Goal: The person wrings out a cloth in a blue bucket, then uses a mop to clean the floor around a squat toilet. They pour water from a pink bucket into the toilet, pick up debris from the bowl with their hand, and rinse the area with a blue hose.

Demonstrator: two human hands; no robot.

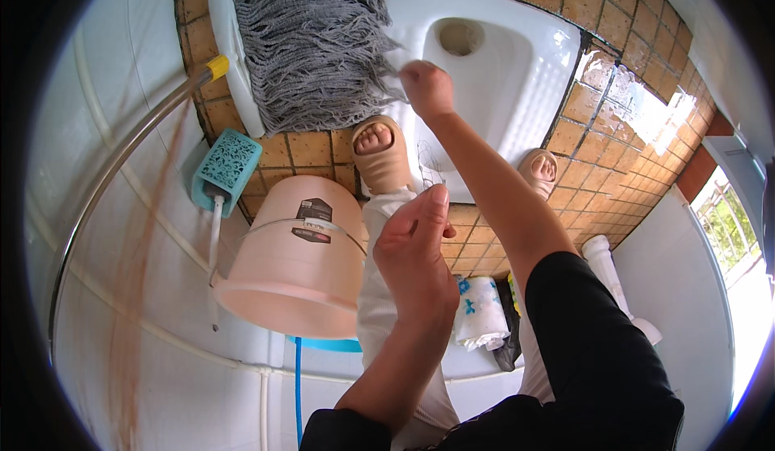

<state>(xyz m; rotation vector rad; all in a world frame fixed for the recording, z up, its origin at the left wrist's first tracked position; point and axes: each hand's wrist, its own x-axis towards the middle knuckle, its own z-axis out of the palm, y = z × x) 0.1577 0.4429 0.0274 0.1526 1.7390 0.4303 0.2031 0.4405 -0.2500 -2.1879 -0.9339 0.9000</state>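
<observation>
My left hand (418, 233) pinches a loose tangle of thin dark strands (430, 163), apparently hair, between thumb and fingers. Farther out, my right hand (428, 88) has its fingers drawn together at the fringe of a grey string mop (315, 51). Whether a strand is caught in those fingers is hidden. The mop lies with its yarn spread partly over a white ceramic squat toilet (551, 39), and its white head bar (233, 51) is on the left. A curved-looking metal handle (121, 154) with a yellow collar lies left of that bar.
A pink bucket (296, 239) with a wire handle stands near my left leg. Beside it is a teal toilet-brush holder (227, 163) with a brush. A blue hose (298, 384), a patterned paper roll pack (481, 312) and a white pipe (605, 269) are lower down. Tan floor tiles (605, 160) look wet.
</observation>
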